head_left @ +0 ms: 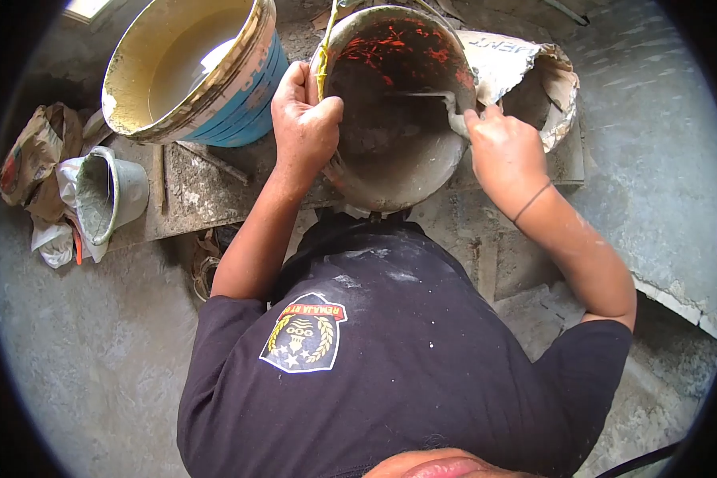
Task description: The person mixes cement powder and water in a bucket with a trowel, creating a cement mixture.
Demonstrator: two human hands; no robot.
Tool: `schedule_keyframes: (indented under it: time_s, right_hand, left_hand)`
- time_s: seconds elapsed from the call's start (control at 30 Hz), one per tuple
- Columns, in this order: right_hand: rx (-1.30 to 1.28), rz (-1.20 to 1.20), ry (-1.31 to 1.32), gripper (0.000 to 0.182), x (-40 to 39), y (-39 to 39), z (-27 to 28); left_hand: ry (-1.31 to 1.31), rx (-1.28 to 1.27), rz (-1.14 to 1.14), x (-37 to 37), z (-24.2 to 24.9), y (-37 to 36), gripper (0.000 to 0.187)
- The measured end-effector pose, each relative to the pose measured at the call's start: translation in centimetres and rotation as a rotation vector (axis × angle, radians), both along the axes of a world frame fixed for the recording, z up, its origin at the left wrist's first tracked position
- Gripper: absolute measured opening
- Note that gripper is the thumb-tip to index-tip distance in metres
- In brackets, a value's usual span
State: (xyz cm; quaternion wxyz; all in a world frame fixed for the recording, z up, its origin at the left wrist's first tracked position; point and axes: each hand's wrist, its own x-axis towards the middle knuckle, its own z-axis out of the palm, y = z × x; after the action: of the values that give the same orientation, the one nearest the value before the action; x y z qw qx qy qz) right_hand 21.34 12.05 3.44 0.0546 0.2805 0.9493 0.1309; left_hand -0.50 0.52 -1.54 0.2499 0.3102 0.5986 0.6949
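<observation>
Head camera puts the tilted bucket near 12 o'clock in our view, its mouth turned toward us, with red-orange patches on the upper inside wall and grey residue lower down. Inside it, toward 2 o'clock, reaches the thin blade of a trowel-like hand tool; whether the blade touches the wall, we cannot tell. Our right hand, at the bucket's 3 o'clock, is closed around the tool's handle end. Our left hand, at 9 o'clock, grips the rim beside a yellow-wrapped handle. We judge the step in hand to be working the blade inside the bucket. The next move seems to call for a firm left hold against tipping and a controlled right wrist. Farther out, a torn paper bag lies just beside the bucket toward 2 o'clock, a blue-sided bucket of cloudy liquid stands near 10, and a small grey pail sits well apart, between 8 and 9.
</observation>
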Motion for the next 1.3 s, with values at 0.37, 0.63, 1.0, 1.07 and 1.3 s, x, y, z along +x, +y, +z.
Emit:
schedule_keyframes:
  time_s: [0.37,0.63,1.0,1.07,1.3]
  right_hand:
    - [-0.272,0.040,-0.060,0.011,0.6,-4.3,-1.3]
    - [-0.112,0.141,0.218,0.027,1.1,-2.6,-0.1]
    - [-0.012,0.383,0.165,0.026,0.2,1.2,-3.7]
    - [0.067,0.406,0.072,0.016,0.1,1.7,-3.7]
    - [-0.115,0.283,0.032,0.009,-0.8,2.5,-3.3]
  left_hand:
    - [0.005,0.012,-0.007,-0.4,-0.6,0.7,0.014]
    - [0.100,-0.017,-0.118,-2.0,-1.3,0.9,0.023]
    - [0.079,-0.008,-0.111,-1.5,0.1,1.1,0.022]
    - [0.067,-0.025,-0.111,-1.3,0.1,1.0,0.022]
    - [0.122,-0.023,-0.068,-1.2,0.0,0.8,0.021]
